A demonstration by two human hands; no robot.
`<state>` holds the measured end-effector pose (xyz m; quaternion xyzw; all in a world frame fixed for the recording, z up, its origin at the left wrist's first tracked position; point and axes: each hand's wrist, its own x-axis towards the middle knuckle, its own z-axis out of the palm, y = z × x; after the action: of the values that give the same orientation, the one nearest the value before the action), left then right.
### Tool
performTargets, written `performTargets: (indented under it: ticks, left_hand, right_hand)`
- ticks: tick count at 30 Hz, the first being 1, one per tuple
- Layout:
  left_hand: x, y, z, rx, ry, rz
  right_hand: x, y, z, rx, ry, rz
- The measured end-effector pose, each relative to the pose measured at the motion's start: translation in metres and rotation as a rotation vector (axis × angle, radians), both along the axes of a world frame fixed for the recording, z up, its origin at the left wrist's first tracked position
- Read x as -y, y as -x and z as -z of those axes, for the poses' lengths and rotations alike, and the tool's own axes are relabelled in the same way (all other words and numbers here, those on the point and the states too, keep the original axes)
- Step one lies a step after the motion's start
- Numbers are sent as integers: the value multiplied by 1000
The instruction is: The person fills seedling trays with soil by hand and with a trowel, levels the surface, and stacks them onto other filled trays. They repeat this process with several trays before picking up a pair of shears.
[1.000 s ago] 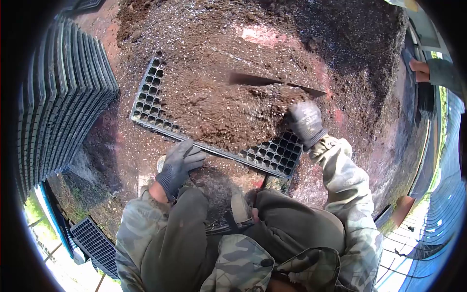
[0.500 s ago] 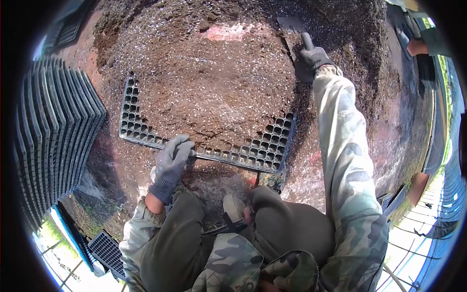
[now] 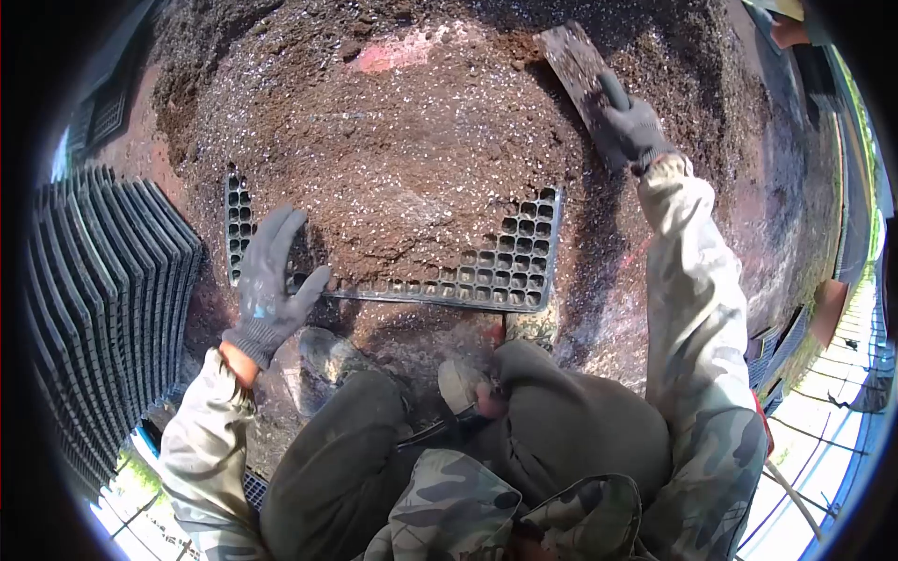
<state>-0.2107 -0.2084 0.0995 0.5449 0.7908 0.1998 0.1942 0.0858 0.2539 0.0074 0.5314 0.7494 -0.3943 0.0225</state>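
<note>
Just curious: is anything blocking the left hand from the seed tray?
Nothing visible. The left hand, fingers spread, is at the near left corner of the tray; soil heaps further along it. The right hand grips a trowel far off.

Most seedling tray [image 3: 524,271] cells buried under soil heap [image 3: 412,159], can't count em. Trowel [image 3: 571,51] handle swallowed inside right hand [image 3: 636,122] grip. Left hand [image 3: 271,280] covers tray corner under it. Tray stack [image 3: 103,309] left of that hand fades into dark lens rim. Co-worker's hand [image 3: 793,32] beyond right hand, mostly cropped by frame edge.
</note>
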Motion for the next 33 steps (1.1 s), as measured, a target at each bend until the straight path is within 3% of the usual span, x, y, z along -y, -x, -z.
performTargets:
  ticks: [2, 4, 5, 7, 8, 9, 12, 15, 18, 21, 26, 29, 33]
  left_hand:
    - [-20, -4, -4, -214, 124, 158]
    - [-33, -14, 10, -270, 157, 287]
    - [-41, -24, 18, -293, 191, 288]
    - [-66, -45, 36, -274, 191, 219]
    - [-80, -55, 44, -249, 194, 155]
    - [-95, -66, 51, -246, 185, 161]
    - [-153, -93, 70, -206, 112, 58]
    - [-196, -122, 79, -224, 138, -8]
    - [-211, -140, 73, -202, 167, 104]
    - [-181, -154, 73, -289, 46, 428]
    - [-100, -99, 59, -344, 14, 539]
    - [-51, -58, 70, -406, -48, 423]
    - [0, -5, 86, -544, -37, 36]
  right_hand:
    - [11, 40, -9, 98, 119, 73]
    - [28, 49, -27, 398, -175, -201]
    - [19, 27, -3, 320, -36, -97]
    - [27, 2, -15, 448, 17, 37]
    - [30, -25, -7, 354, 31, 113]
    - [34, -53, 11, 332, -129, 100]
    - [57, -96, 7, 459, -73, 58]
    - [64, -99, 10, 328, -285, 62]
    - [63, -72, 21, 344, -324, 40]
    - [70, -56, 12, 390, -377, 87]
    - [77, -57, 9, 371, -384, 117]
    - [75, -65, 22, 307, -441, 134]
    - [72, -62, 23, 311, -439, 127]
